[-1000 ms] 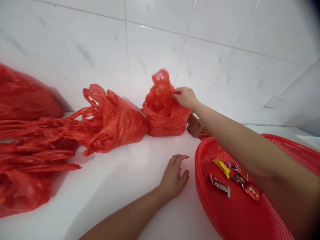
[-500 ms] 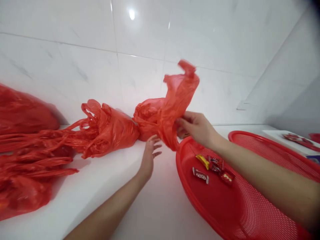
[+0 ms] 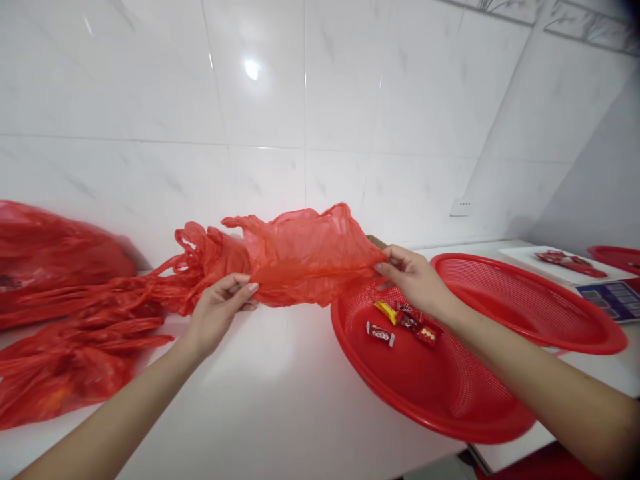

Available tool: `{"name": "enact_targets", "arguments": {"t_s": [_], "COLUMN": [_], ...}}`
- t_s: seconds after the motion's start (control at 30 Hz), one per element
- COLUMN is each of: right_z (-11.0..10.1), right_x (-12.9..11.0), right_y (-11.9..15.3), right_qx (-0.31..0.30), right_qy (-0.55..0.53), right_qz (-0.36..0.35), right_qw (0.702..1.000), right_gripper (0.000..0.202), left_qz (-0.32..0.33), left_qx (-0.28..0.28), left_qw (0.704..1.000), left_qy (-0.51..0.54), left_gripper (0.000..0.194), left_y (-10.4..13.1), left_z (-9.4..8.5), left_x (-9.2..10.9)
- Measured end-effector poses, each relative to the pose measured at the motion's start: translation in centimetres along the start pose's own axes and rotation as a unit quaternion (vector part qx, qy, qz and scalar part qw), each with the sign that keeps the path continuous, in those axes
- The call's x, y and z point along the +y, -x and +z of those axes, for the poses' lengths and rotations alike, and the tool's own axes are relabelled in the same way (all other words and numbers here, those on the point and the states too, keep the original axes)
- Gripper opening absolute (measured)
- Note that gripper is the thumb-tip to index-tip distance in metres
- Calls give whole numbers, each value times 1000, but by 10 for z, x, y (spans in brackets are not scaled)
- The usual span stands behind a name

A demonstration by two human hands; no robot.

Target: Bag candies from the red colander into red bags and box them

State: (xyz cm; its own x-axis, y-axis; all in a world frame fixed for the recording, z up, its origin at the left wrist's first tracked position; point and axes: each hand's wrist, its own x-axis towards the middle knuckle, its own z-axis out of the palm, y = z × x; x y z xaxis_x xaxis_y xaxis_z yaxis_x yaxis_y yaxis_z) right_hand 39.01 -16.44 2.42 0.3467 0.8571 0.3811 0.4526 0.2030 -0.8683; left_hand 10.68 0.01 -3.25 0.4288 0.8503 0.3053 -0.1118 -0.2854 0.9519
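A thin red plastic bag point(image 3: 310, 257) is stretched sideways between my two hands above the white table. My left hand point(image 3: 217, 313) pinches its left end between thumb and fingers. At the opposite end, my right hand point(image 3: 413, 277) grips a corner, over the rim of a red mesh basket point(image 3: 400, 393). Inside that basket lie several small wrapped sweets, among them a yellow one point(image 3: 385, 312) and a dark red one point(image 3: 380, 333). The bag looks flat and see-through, with no contents visible in it.
Filled red bags point(image 3: 65, 260) crowd the left side against the tiled wall, one with knotted handles point(image 3: 205, 260). Another red basket point(image 3: 525, 300) stands at the right. Behind it are a white tray point(image 3: 515, 255) with red packets and a blue printed sheet point(image 3: 610, 300).
My left hand, open and empty before, has taken hold of the bag's left end. The bag, upright in my right hand earlier, is now spread out sideways. The view has shifted.
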Motion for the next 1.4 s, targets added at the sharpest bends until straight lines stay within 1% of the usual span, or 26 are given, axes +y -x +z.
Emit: {"name": "enact_targets", "arguments": {"t_s": [0.07, 0.17, 0.23, 0.3, 0.37, 0.4, 0.43, 0.47, 0.5, 0.53, 0.6, 0.63, 0.67, 0.7, 0.77, 0.83, 0.87, 0.9, 0.97, 1.0, 1.07, 1.13, 1.2, 1.27, 1.33, 1.4], "right_z": [-1, 5, 11, 17, 25, 29, 33, 37, 40, 42, 43, 43, 42, 42, 41, 43, 45, 47, 50, 51, 49, 44, 38, 34, 34, 34], "right_x": [2, 4, 6, 8, 10, 12, 14, 16, 18, 20, 23, 24, 24, 24, 22, 18, 17, 15, 14, 14, 16, 19, 19, 15, 11, 9], "right_y": [7, 17, 23, 29, 34, 37, 39, 41, 42, 43, 44, 45, 45, 44, 44, 43, 43, 44, 44, 43, 42, 43, 47, 60, 80, 102], "right_qx": [-6, -1, 5, 4, 3, 3, 4, 4, 5, 6, 10, 14, 19, 22, 23, 22, 21, 20, 14, 9, -6, -22, -39, -53, -84, -144], "right_qy": [-15, -31, -34, -29, -32, -39, -46, -54, -60, -61, -53, -46, -38, -29, -18, -17, -19, -22, -32, -40, -58, -48, 14, 117, 228, 339], "right_qz": [-10, -50, -78, -92, -90, -88, -87, -88, -90, -91, -93, -92, -92, -90, -80, -69, -65, -62, -58, -55, -45, -34, -17, -11, -32, -59], "right_qw": [1000, 998, 996, 995, 995, 995, 995, 995, 994, 994, 994, 995, 995, 995, 996, 997, 998, 998, 998, 998, 997, 998, 999, 992, 970, 928], "right_gripper": [18, 16, 14, 13, 11, 10, 9, 9, 10, 10, 11, 11, 11, 11, 10, 7, 7, 7, 9, 10, 12, 12, 8, 9, 26, 39], "left_qz": [-2, 5, 38, 122, 246, 307, 351, 374, 375, 356, 280, 238, 202, 174, 142, 131, 126, 121, 109, 102, 80, 75, 86, 84, 65, 50], "left_qx": [7, 1, 45, 127, 187, 199, 195, 174, 137, 92, -11, -55, -90, -118, -165, -194, -202, -207, -220, -227, -236, -208, -137, -74, -54, -61], "left_qw": [1000, 1000, 998, 982, 947, 927, 914, 911, 917, 928, 951, 959, 965, 966, 951, 915, 897, 884, 873, 872, 875, 884, 897, 913, 927, 933], "left_qy": [-12, -20, 12, 65, 89, 84, 63, 27, -17, -66, -134, -142, -142, -148, -218, -328, -372, -401, -421, -421, -416, -412, -411, -392, -366, -351], "left_gripper": [30, 31, 31, 28, 25, 25, 25, 21, 14, 11, 39, 54, 62, 63, 48, 21, 20, 27, 41, 45, 43, 39, 38, 40, 41, 41], "left_y": [7, 13, 13, 12, 15, 18, 24, 30, 36, 43, 55, 60, 65, 70, 81, 94, 100, 104, 107, 105, 95, 81, 68, 58, 54, 54], "left_z": [-7, -8, -6, -6, -5, -4, -3, -3, -3, -4, -6, -7, -7, -5, 3, 16, 23, 29, 35, 35, 26, 11, -7, -22, -32, -37], "left_x": [0, 5, 17, 36, 60, 70, 79, 86, 90, 92, 91, 89, 87, 85, 80, 71, 64, 55, 34, 23, 5, -5, -8, -6, -3, -1]}}
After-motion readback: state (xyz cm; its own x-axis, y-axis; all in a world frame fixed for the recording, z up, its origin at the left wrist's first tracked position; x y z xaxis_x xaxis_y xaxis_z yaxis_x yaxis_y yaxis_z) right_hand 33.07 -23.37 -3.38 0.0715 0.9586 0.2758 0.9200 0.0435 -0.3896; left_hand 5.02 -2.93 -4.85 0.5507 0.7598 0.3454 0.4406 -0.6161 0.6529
